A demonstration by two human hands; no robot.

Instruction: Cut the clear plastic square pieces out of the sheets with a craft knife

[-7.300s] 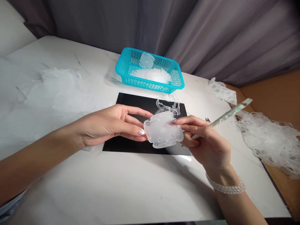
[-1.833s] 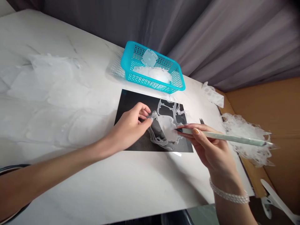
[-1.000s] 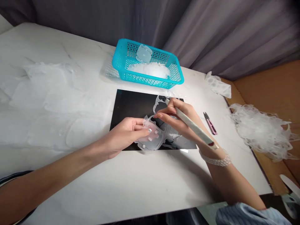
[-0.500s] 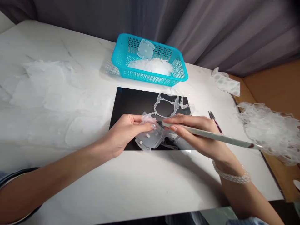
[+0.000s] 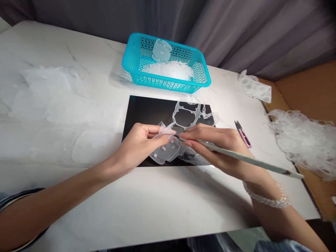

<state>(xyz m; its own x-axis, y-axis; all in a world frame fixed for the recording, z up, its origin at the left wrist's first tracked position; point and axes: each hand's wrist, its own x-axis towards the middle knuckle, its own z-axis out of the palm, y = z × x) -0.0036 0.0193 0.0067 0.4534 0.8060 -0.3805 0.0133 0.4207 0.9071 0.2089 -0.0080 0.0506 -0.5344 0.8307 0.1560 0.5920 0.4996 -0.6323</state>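
Note:
My left hand (image 5: 138, 143) pinches a translucent moulded plastic piece (image 5: 165, 152) at its upper edge, where a thin flap of trim (image 5: 166, 128) stands up. My right hand (image 5: 214, 140) holds a slim pale green craft knife (image 5: 244, 159) like a pen. Its tip sits against the plastic next to my left fingertips, and my fingers hide the blade. The piece lies low over a black cutting mat (image 5: 147, 112), with its lower part near the mat. A trimmed plastic web (image 5: 187, 113) lies on the mat beyond my hands.
A turquoise mesh basket (image 5: 162, 84) holding plastic pieces stands behind the mat. Pink-handled thread snips (image 5: 243, 134) lie on the white marble table (image 5: 131, 199) to the right. Heaped plastic offcuts (image 5: 299, 140) lie at the right, and clear sheets (image 5: 52, 91) lie at the left.
Since the earliest frame, my hands have moved closer together over the mat and the plastic piece has become partly trimmed. The knife has swung from upright to nearly level, its tip now at the piece's edge.

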